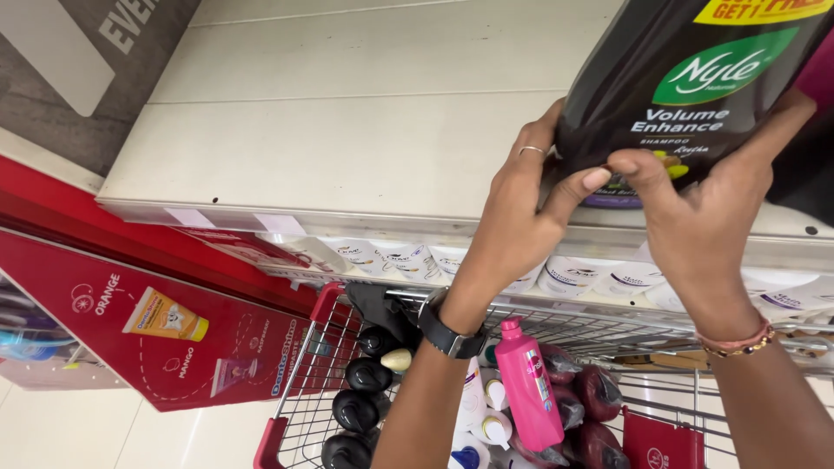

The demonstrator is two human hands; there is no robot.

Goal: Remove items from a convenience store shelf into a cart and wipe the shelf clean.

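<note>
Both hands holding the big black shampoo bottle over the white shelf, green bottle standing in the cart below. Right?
Not quite: the head view shows a pink bottle in the cart, not green. Both the left hand and right hand do hold the black shampoo bottle above the white shelf.

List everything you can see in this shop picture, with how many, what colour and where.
Large shampoo bottle: one, black with a green label patch, top right, held over the shelf by both hands.
Shelf board: one, white, across the upper middle.
White tubs: a row, count unclear, on the shelf below the board.
Shopping cart: one, wire with red trim, bottom centre.
Pink bottle: one, upright in the cart.
Black pump bottles: about four, left side of the cart.
White bottles: several, middle of the cart.
Dark red pouches: several, right side of the cart.
Red display panel: one, lower left.
Left hand: ring, black wristwatch, gripping the bottle's base.
Right hand: bracelet, gripping the bottle's base.
</note>
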